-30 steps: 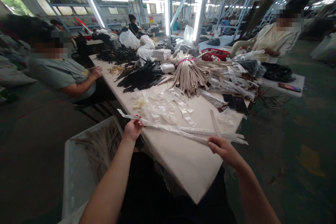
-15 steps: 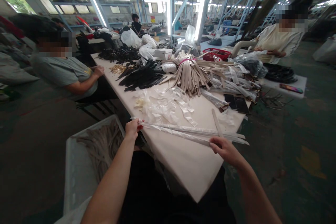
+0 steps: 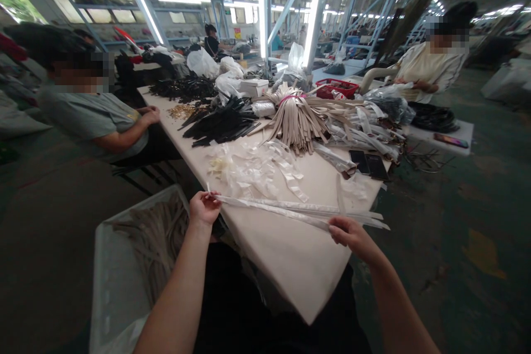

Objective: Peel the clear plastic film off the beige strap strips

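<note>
Long strips in whitish film (image 3: 269, 207) stretch across the near part of the table between my two hands. My left hand (image 3: 204, 208) is closed on their left end at the table's left edge. Toward their right end, my right hand (image 3: 345, 233) pinches the front strip between thumb and fingers. The strips fan apart slightly to the right, and their free ends reach past the right hand. Just behind them lies a loose heap of peeled white film (image 3: 257, 171).
Beyond the film are a tied beige strap bundle (image 3: 296, 116), black straps (image 3: 224, 121) and a red basket (image 3: 337, 87). A bin of straps (image 3: 99, 276) stands left of the table (image 3: 294, 265). People sit at left (image 3: 95, 121) and right (image 3: 431, 66). Dark phones (image 3: 368, 164) lie at the right edge.
The view has shifted slightly. My left hand has turned so that more of its palm side shows, still holding the strip ends. My right hand keeps its pinch in nearly the same place.
</note>
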A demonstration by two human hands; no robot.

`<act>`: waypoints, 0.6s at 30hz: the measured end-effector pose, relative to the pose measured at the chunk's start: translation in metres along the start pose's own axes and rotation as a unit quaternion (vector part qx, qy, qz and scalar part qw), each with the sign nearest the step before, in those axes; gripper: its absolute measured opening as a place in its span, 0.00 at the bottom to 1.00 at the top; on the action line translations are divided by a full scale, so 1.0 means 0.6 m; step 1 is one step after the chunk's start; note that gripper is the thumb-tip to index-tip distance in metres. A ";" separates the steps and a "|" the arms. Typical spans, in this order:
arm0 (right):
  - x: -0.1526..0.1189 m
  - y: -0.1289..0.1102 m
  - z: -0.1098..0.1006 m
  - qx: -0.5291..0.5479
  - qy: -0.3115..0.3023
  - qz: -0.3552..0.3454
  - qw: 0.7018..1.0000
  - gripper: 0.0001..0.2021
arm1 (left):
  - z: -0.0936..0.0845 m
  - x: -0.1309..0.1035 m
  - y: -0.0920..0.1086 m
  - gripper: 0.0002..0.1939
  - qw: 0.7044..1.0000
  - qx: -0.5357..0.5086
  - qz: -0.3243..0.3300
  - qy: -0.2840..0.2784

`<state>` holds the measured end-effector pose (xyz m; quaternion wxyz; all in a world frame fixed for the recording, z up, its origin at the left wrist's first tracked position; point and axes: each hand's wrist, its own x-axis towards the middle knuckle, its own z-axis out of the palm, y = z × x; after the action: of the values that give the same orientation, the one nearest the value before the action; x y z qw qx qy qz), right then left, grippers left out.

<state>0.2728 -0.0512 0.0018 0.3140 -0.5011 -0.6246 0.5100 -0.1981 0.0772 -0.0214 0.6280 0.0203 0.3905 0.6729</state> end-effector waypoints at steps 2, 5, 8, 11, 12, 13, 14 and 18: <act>0.000 0.006 -0.002 0.012 0.001 0.004 1.000 0.15 | -0.003 -0.004 -0.001 0.06 1.000 0.006 -0.001 -0.007; -0.002 0.013 -0.007 0.022 0.009 0.010 1.000 0.16 | -0.008 -0.010 -0.001 0.09 0.999 0.027 0.005 -0.030; -0.005 0.018 -0.015 0.034 0.016 0.018 0.999 0.16 | -0.016 -0.015 0.000 0.17 0.996 0.076 0.037 -0.037; -0.009 0.015 -0.024 0.029 0.023 0.020 0.999 0.16 | -0.028 -0.013 -0.001 0.16 0.988 0.140 0.064 -0.033; -0.010 0.013 -0.026 0.014 0.027 0.018 0.999 0.15 | -0.033 -0.011 -0.001 0.14 0.982 0.169 0.075 -0.021; -0.011 0.009 -0.028 -0.008 0.029 0.014 0.999 0.15 | -0.038 -0.009 0.000 0.12 0.974 0.207 0.093 0.001; -0.012 0.004 -0.029 -0.033 0.025 0.010 0.999 0.15 | -0.044 -0.007 0.001 0.11 0.960 0.253 0.117 0.028; -0.012 -0.016 -0.028 -0.123 -0.001 0.007 0.992 0.13 | -0.066 0.003 0.016 0.07 0.888 0.405 0.195 0.102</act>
<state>0.2874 -0.0526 0.0169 0.2460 -0.5401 -0.6793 0.4317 -0.2269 0.0597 -0.0443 0.3780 0.2796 0.6790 0.5638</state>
